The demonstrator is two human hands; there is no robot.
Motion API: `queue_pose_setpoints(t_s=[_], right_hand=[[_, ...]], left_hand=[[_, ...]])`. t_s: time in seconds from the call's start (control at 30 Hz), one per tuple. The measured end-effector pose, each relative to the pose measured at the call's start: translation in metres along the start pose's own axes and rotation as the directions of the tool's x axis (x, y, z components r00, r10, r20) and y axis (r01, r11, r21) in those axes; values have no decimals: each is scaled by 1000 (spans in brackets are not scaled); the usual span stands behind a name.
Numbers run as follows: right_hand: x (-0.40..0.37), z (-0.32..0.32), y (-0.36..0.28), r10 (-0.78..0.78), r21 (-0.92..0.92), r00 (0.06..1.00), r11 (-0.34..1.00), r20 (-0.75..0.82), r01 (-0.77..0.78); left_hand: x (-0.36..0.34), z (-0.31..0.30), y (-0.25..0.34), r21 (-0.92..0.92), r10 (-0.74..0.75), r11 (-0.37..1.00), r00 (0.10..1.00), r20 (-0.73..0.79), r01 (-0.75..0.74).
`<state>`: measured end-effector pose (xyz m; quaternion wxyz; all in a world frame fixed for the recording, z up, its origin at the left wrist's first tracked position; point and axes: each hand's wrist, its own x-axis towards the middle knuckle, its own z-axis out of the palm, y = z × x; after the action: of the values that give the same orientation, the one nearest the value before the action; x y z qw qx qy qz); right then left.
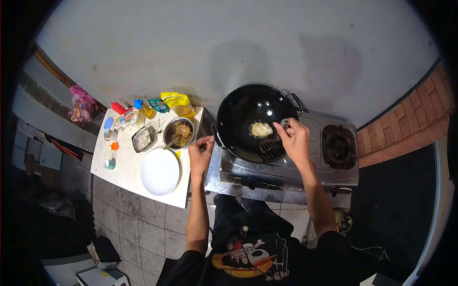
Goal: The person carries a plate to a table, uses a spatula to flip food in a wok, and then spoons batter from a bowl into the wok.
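Note:
A black wok (238, 102) with oil in it sits on the stove's left burner. One pale, battered piece of food (261, 129) is frying near its middle, with small bubbles around it. My right hand (293, 138) is closed around the handle of a slotted spatula (267, 147), whose blade lies in the wok just below the food. At the wok's left side, my left hand (202, 150) has its fingers pinched together at the loop handle (217, 137); the exact contact is small in view.
A white table (124, 167) on the left bears a white plate (160, 171), a metal bowl of battered food (181, 133), a dark dish of flour (143, 139), bottles and a yellow pouch (177, 102). The stove's right burner (339, 147) stands beside a brick edge (400, 114).

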<state>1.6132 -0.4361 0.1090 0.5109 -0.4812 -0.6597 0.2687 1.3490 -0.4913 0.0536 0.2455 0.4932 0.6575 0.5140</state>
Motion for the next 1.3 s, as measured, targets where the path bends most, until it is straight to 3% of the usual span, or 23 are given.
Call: queue_pose_setpoints(t_s=[0.13,0.2,0.33,0.4,0.6,0.67,0.73,0.87,1.0,1.07,1.23,1.3], right_hand=[[-6,8,7,-32,-54,999,998,4,32],[-1,9,-2,-15,16,997,1000,-73,16],[6,-1,-21,-4,-93,987,996,-160,-11],[-1,-1,-28,23,-170,992,985,-124,-44],[-12,21,-23,31,-200,993,978,-117,-54],[-9,20,-23,54,-221,991,972,-121,-80],[-1,17,-27,-48,-222,983,975,-179,8],[-6,10,-40,61,-190,978,977,-198,-100],[-21,24,-21,-21,-225,989,974,-143,-12],[-23,31,-17,22,-127,986,991,-167,-43],[-10,28,-11,-4,-175,988,984,-156,-24],[-1,23,-20,34,-156,978,986,-204,-66]], left_hand=[[4,-6,8,45,-40,998,998,48,38],[10,-7,2,52,-17,999,998,56,14],[20,-11,-5,67,19,997,996,88,-25],[24,-14,-4,62,-36,998,989,147,28],[39,-12,-16,35,13,999,977,211,-21],[40,-13,-20,104,-14,995,966,259,-13],[40,-11,-15,82,-2,997,970,243,-18],[40,-11,-16,118,17,992,966,257,-49],[40,-12,-12,134,-3,991,966,259,-32],[41,-12,-16,121,-1,992,966,260,-32],[41,-12,-20,98,35,993,963,266,-63],[39,-12,-17,84,-30,996,960,279,7]])
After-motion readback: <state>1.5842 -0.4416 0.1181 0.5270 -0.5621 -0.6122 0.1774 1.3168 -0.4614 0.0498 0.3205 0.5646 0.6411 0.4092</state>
